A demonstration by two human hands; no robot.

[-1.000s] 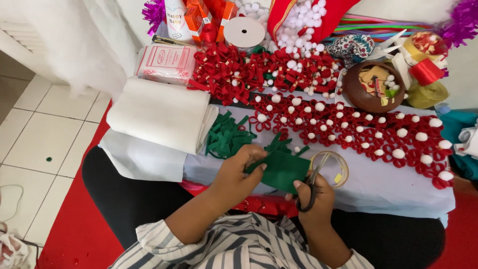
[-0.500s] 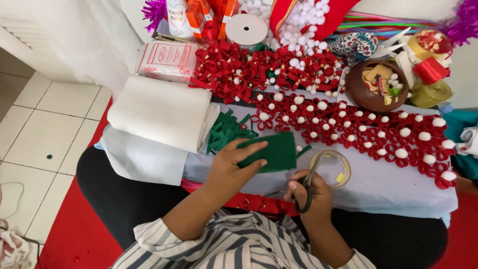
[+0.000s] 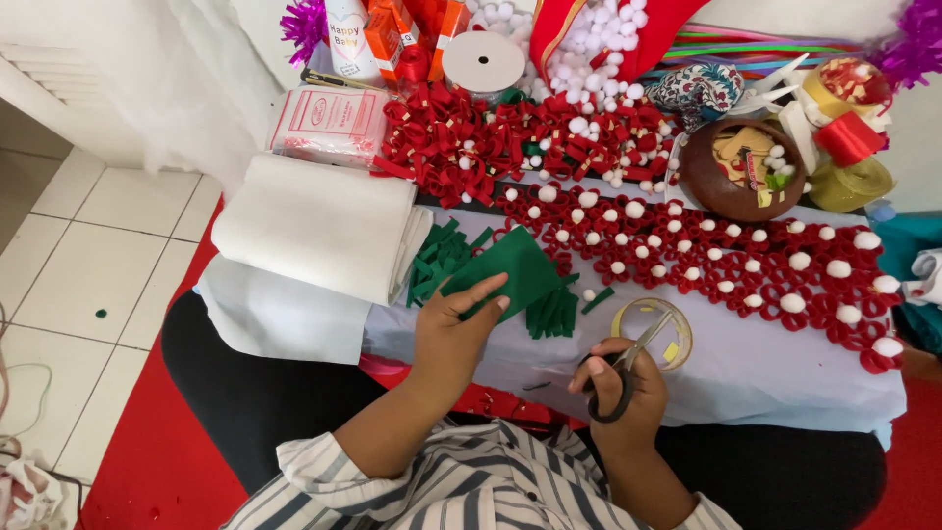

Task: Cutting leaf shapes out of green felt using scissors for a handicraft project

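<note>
Left hand (image 3: pixel 453 339) grip pinching green felt sheet (image 3: pixel 510 275), right hand (image 3: pixel 623 388) gripping scissors (image 3: pixel 628 368), blades toward upper right

Bright, even daylight, soft faint shadows under the hands (image 3: pixel 530 348), mild glare on the white fabric at upper left, sharp focus throughout, slight wide-angle stretch at edges

Folded white fabric stack (image 3: pixel 319 226) at table's left edge. Heap of red ribbon loops with white pompoms (image 3: pixel 510 147) behind it; rows of red loops with pompoms (image 3: pixel 726 265) run right. Brown bowl (image 3: pixel 743 172) of scraps at back right. White ribbon spool (image 3: pixel 483 62) at back. Pink-white packet (image 3: pixel 329 123) near fabric. Red floor mat (image 3: pixel 157 461), white tiles (image 3: pixel 78 285).
</note>
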